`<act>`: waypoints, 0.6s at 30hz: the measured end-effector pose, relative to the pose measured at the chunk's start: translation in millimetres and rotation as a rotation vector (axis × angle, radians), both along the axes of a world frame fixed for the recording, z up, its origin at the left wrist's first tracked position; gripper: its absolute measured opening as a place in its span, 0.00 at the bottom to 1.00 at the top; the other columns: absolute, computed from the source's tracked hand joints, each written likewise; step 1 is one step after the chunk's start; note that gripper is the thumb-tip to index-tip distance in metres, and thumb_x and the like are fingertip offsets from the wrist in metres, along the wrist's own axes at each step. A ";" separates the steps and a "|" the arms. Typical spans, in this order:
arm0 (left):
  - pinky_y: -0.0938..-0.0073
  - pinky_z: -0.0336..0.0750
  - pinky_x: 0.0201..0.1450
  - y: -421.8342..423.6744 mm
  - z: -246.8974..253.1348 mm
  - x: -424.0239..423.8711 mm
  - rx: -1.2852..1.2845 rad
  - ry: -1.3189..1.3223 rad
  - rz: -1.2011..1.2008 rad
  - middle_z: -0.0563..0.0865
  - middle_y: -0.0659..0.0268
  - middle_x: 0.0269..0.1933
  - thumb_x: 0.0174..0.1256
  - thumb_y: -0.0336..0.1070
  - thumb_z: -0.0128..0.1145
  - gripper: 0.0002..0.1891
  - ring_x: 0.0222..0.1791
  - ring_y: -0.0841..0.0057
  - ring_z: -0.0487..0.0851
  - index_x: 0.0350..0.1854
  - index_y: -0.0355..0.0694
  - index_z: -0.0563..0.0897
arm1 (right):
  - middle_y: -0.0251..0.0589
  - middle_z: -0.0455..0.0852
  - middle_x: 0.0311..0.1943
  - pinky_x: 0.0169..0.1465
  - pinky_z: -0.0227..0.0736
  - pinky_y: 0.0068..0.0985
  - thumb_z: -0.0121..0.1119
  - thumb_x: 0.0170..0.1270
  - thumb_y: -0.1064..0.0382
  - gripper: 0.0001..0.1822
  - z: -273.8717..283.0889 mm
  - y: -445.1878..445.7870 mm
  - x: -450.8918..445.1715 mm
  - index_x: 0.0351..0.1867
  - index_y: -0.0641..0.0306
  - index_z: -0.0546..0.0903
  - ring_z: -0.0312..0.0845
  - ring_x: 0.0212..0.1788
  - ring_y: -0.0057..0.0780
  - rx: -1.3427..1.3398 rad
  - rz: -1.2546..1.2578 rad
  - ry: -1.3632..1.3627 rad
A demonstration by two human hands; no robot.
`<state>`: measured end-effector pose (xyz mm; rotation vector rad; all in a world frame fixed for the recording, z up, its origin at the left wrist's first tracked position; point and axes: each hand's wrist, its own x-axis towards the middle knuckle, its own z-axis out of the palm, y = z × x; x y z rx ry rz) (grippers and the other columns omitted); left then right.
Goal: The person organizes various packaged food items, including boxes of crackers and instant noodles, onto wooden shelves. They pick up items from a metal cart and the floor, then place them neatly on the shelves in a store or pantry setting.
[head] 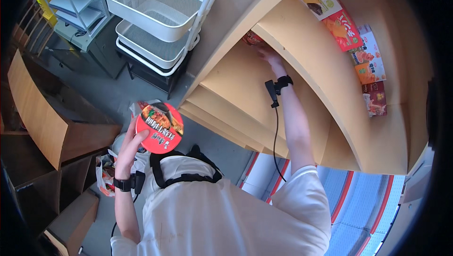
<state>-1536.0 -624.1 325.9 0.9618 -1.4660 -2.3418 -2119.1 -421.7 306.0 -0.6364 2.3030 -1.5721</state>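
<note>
My left hand grips a round red instant noodle tub by its edge, with the printed lid facing up at the camera. My right hand reaches into a lower compartment of the light wooden shelf unit. Its fingers are at a dark red package in the compartment's far corner; shadow and the shelf board partly hide them, so whether they hold it cannot be told. On the board above, several colourful snack packets lie in a row. Each wrist wears a black strap with a small device and cable.
A white mesh basket trolley stands beyond the shelf unit. Brown wooden cabinets are at the left. Plastic bags with goods sit on the floor by my left forearm. Blue shelving with red edges is at lower right.
</note>
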 end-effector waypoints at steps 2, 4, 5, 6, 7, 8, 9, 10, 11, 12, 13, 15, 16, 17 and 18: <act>0.73 0.71 0.64 -1.4 7.0 -7.6 0.073 -0.032 -0.042 0.77 0.60 0.65 0.69 0.46 0.59 0.36 0.64 0.75 0.76 0.74 0.36 0.62 | 0.41 0.86 0.46 0.44 0.82 0.25 0.65 0.66 0.62 0.19 9.1 10.6 10.0 0.56 0.69 0.79 0.84 0.41 0.25 0.061 0.017 0.034; 0.73 0.74 0.62 3.0 7.4 -13.1 0.147 -0.017 -0.019 0.79 0.61 0.63 0.73 0.47 0.56 0.32 0.60 0.77 0.79 0.72 0.34 0.65 | 0.39 0.86 0.43 0.42 0.81 0.23 0.63 0.68 0.62 0.18 24.1 10.6 48.3 0.55 0.69 0.79 0.84 0.39 0.24 0.148 0.066 0.119; 0.73 0.75 0.62 3.5 4.5 -18.5 0.190 0.014 -0.013 0.80 0.61 0.62 0.73 0.48 0.55 0.32 0.59 0.76 0.80 0.72 0.34 0.65 | 0.38 0.85 0.40 0.41 0.80 0.22 0.61 0.69 0.63 0.16 35.8 11.2 75.8 0.54 0.69 0.79 0.83 0.37 0.23 0.194 0.090 0.168; 0.72 0.75 0.62 5.1 1.7 -21.7 0.235 0.034 -0.011 0.80 0.60 0.62 0.74 0.48 0.54 0.31 0.58 0.76 0.81 0.71 0.34 0.66 | 0.37 0.85 0.37 0.40 0.79 0.21 0.60 0.71 0.63 0.15 47.2 9.8 103.2 0.54 0.69 0.78 0.83 0.36 0.22 0.237 0.117 0.216; 0.71 0.76 0.62 5.9 0.9 -25.9 0.279 0.053 -0.014 0.81 0.60 0.61 0.74 0.48 0.53 0.30 0.58 0.75 0.82 0.71 0.34 0.66 | 0.36 0.85 0.37 0.40 0.79 0.21 0.60 0.71 0.63 0.14 54.5 11.7 138.9 0.54 0.68 0.78 0.82 0.35 0.21 0.190 0.186 0.322; 0.71 0.77 0.63 8.5 3.0 -34.7 0.300 0.106 -0.026 0.82 0.58 0.60 0.75 0.52 0.51 0.30 0.57 0.73 0.83 0.69 0.34 0.68 | 0.32 0.84 0.36 0.41 0.75 0.17 0.60 0.72 0.59 0.14 63.8 16.6 172.0 0.52 0.65 0.80 0.79 0.36 0.15 0.146 0.234 0.144; 0.70 0.78 0.61 10.8 8.9 -41.4 0.326 0.091 -0.048 0.82 0.58 0.60 0.75 0.53 0.50 0.30 0.57 0.73 0.83 0.69 0.34 0.68 | 0.33 0.85 0.37 0.44 0.76 0.18 0.59 0.73 0.59 0.14 68.3 20.3 205.2 0.52 0.66 0.80 0.80 0.38 0.16 0.085 0.305 0.018; 0.69 0.79 0.60 12.5 17.9 -50.0 0.353 0.077 -0.084 0.82 0.58 0.60 0.76 0.54 0.48 0.31 0.57 0.72 0.84 0.69 0.33 0.68 | 0.33 0.85 0.38 0.47 0.77 0.20 0.58 0.74 0.58 0.15 69.4 28.3 231.6 0.54 0.66 0.79 0.81 0.40 0.17 0.129 0.352 -0.045; 0.68 0.80 0.59 13.6 25.0 -58.5 0.377 0.064 -0.121 0.82 0.57 0.60 0.76 0.56 0.47 0.31 0.57 0.71 0.84 0.68 0.33 0.68 | 0.34 0.85 0.38 0.48 0.77 0.21 0.57 0.75 0.57 0.16 64.1 35.5 254.5 0.55 0.66 0.80 0.81 0.42 0.19 0.109 0.404 -0.202; 0.67 0.84 0.51 13.6 28.9 -65.5 0.353 0.058 -0.200 0.83 0.56 0.58 0.76 0.60 0.44 0.33 0.52 0.69 0.86 0.67 0.34 0.68 | 0.39 0.84 0.44 0.50 0.79 0.24 0.52 0.77 0.53 0.21 52.2 46.6 268.6 0.60 0.67 0.76 0.82 0.46 0.25 0.197 0.524 -0.195; 0.67 0.84 0.49 11.1 27.3 -71.4 0.386 0.082 -0.254 0.83 0.56 0.58 0.75 0.60 0.44 0.33 0.51 0.69 0.86 0.67 0.34 0.68 | 0.44 0.81 0.50 0.52 0.79 0.26 0.47 0.78 0.49 0.25 57.3 46.8 290.0 0.63 0.68 0.73 0.82 0.48 0.28 0.146 0.563 -0.373; 0.66 0.85 0.45 12.9 17.5 -85.0 0.464 0.128 -0.373 0.84 0.55 0.57 0.75 0.61 0.44 0.34 0.48 0.68 0.87 0.66 0.34 0.69 | 0.50 0.76 0.59 0.54 0.80 0.30 0.40 0.79 0.43 0.31 60.5 50.9 317.6 0.67 0.69 0.68 0.82 0.51 0.34 0.090 0.563 -0.576; 0.68 0.84 0.46 15.3 17.4 -91.4 0.445 0.098 -0.395 0.85 0.55 0.55 0.75 0.63 0.43 0.34 0.47 0.68 0.87 0.65 0.34 0.70 | 0.52 0.73 0.62 0.55 0.80 0.31 0.38 0.79 0.41 0.33 57.5 54.8 324.4 0.69 0.69 0.65 0.82 0.52 0.36 0.085 0.529 -0.603; 0.68 0.84 0.46 15.6 14.5 -97.0 0.433 0.082 -0.422 0.85 0.56 0.55 0.75 0.63 0.43 0.34 0.47 0.68 0.87 0.65 0.35 0.70 | 0.54 0.70 0.65 0.55 0.81 0.33 0.35 0.79 0.39 0.36 55.1 58.2 327.3 0.71 0.70 0.63 0.82 0.53 0.38 0.079 0.495 -0.630; 0.68 0.84 0.47 16.0 10.4 -102.2 0.423 0.063 -0.450 0.85 0.56 0.55 0.75 0.64 0.42 0.34 0.47 0.68 0.87 0.65 0.35 0.70 | 0.56 0.65 0.69 0.56 0.80 0.33 0.32 0.78 0.36 0.39 52.7 61.2 326.5 0.73 0.70 0.59 0.81 0.55 0.39 0.127 0.450 -0.623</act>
